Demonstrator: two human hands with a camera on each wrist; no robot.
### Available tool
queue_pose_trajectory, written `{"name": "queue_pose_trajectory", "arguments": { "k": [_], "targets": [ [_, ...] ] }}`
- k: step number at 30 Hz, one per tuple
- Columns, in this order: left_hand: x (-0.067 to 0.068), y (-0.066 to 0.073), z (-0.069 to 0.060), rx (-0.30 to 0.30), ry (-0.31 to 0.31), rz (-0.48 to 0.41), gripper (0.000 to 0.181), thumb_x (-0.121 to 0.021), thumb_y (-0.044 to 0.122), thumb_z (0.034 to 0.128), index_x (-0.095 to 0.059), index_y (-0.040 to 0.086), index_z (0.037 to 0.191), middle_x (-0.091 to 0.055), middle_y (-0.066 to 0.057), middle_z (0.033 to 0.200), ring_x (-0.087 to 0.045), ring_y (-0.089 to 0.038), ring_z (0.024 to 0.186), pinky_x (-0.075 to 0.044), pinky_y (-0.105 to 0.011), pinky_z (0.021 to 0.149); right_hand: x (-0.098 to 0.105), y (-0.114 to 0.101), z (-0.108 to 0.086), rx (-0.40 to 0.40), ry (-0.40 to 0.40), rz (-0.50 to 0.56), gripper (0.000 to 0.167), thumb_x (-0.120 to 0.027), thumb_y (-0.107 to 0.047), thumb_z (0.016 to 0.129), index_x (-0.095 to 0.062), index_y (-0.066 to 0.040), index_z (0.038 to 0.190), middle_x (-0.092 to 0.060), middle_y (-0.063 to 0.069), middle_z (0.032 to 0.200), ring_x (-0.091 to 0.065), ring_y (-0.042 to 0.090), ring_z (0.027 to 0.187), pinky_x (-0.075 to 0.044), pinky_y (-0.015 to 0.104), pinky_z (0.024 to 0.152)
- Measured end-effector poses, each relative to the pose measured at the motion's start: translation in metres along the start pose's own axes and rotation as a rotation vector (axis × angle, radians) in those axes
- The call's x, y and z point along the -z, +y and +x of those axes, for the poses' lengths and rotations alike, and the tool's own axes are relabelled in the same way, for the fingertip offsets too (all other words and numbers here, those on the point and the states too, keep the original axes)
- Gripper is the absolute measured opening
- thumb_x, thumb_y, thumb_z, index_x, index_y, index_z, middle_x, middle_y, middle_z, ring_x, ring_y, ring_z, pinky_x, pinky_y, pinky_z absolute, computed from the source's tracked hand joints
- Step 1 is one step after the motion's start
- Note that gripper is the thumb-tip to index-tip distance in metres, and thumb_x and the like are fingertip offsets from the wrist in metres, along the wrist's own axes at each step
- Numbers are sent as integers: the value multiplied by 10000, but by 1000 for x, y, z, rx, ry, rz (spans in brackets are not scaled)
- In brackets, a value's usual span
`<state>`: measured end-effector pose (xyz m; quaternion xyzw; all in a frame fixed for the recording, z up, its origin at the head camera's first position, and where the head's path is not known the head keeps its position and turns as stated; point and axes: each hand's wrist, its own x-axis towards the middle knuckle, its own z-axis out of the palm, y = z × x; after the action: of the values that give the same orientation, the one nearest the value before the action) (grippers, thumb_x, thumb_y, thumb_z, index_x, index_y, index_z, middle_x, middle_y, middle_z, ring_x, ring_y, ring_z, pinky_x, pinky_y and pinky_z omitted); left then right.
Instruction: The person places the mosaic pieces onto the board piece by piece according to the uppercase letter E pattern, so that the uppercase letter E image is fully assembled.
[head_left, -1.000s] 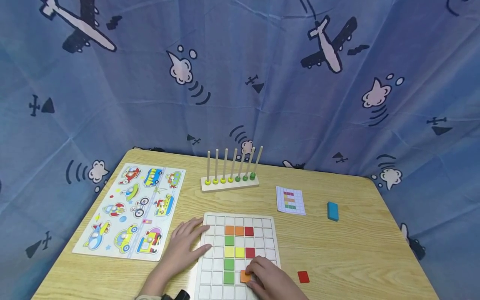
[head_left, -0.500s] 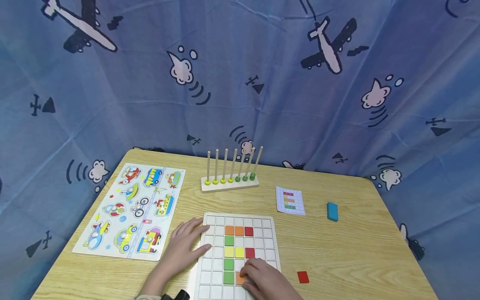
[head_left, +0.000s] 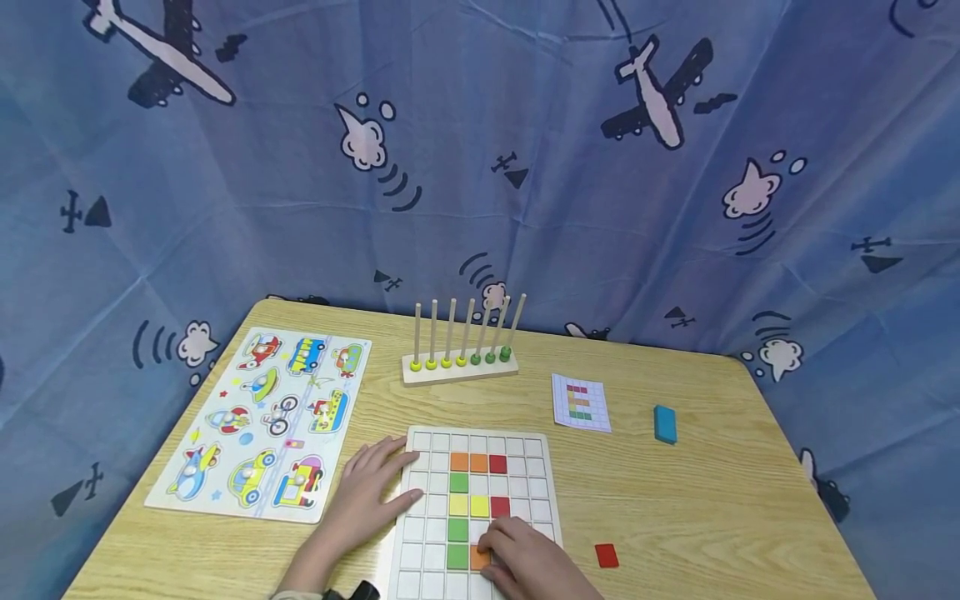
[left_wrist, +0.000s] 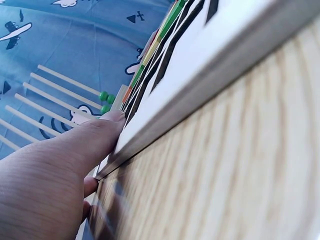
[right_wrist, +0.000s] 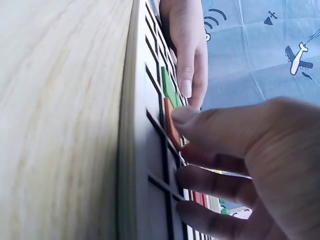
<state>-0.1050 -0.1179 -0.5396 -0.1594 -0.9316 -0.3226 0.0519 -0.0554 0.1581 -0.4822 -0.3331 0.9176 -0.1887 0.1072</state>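
A white grid board (head_left: 421, 583) lies on the table with several coloured square tiles in its cells. Along its left edge rests my left hand (head_left: 369, 487), fingers spread, with the thumb touching the rim, as the left wrist view also shows. My right hand (head_left: 528, 557) is over the lower middle of the board. Its thumb and forefinger pinch an orange tile (right_wrist: 170, 122), which sits in the cell beside a green tile (head_left: 457, 556). In the head view the fingers partly cover this orange tile. Orange, red, green and yellow tiles fill other cells above.
Right of the board lie a loose red tile (head_left: 607, 556), a blue block (head_left: 665, 424) and a pattern card (head_left: 592, 392). Behind stands a peg rack (head_left: 459, 375) with yellow and green beads. A vehicle puzzle board (head_left: 300, 400) is at left, before a blue curtain (head_left: 420, 233).
My right hand has moved slightly left with the orange tile, from askew in the grid to against the green tile. The left hand has stayed in place.
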Motion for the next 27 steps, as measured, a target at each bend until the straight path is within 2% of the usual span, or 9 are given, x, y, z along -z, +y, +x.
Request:
{"name": "queue_pose_trajectory", "arguments": {
  "k": [5,8,14,16,19,21,23,27],
  "targets": [
    [0,-1,0,-2,6,1,531,-647,507,857,-576,249,1316,-437,-2,1478,-324,-254,1401,-136,-496,1163,11,2,-8,-114,-5,27,244,-639,-322,914,-614,-205,1127,-558,-149,1056,-503,20,922,-518,208,819],
    [-1,-1,0,-5,7,0,533,-645,507,857,-578,240,1313,-440,-8,1475,-329,-262,1398,-141,-501,1161,21,11,-18,-174,43,1,223,-646,-282,912,-617,-194,1116,-565,-122,1073,-515,45,936,-529,256,845],
    [-1,-1,0,-5,8,-2,531,-640,509,859,-577,243,1314,-439,-9,1476,-327,-261,1399,-140,-500,1161,38,42,-47,-355,151,-82,221,-726,-197,842,-635,-188,1043,-563,-109,1062,-513,72,949,-516,297,831],
    [-1,-1,-1,-11,16,2,528,-644,506,857,-578,247,1313,-443,-9,1473,-332,-260,1395,-147,-504,1157,41,52,-57,-427,142,-81,263,-770,-192,796,-638,-201,1023,-560,-118,1037,-504,80,939,-508,291,811],
    [-2,-2,-1,-21,28,4,524,-653,496,855,-582,244,1309,-451,-12,1467,-341,-263,1389,-156,-512,1151,45,66,-70,-510,84,-45,340,-825,-207,726,-638,-206,1010,-559,-101,1004,-491,112,923,-493,281,769],
    [-1,-2,-1,-22,28,2,523,-654,493,855,-583,239,1307,-451,-14,1467,-341,-266,1388,-157,-513,1151,46,74,-76,-517,42,-13,383,-840,-214,703,-633,-187,1025,-552,-78,993,-478,135,905,-480,274,735],
    [-1,-2,0,-19,20,-1,525,-649,495,858,-581,235,1309,-447,-13,1470,-335,-266,1392,-151,-510,1155,44,81,-82,-491,24,15,410,-841,-197,699,-627,-157,1047,-544,-53,982,-471,151,887,-465,263,704],
    [0,-2,0,-8,-4,-2,535,-636,511,862,-574,237,1317,-431,-6,1482,-320,-261,1402,-136,-506,1163,39,86,-86,-435,52,4,386,-815,-137,728,-617,-145,1060,-527,-65,946,-472,116,838,-452,238,670]
  ]
}}
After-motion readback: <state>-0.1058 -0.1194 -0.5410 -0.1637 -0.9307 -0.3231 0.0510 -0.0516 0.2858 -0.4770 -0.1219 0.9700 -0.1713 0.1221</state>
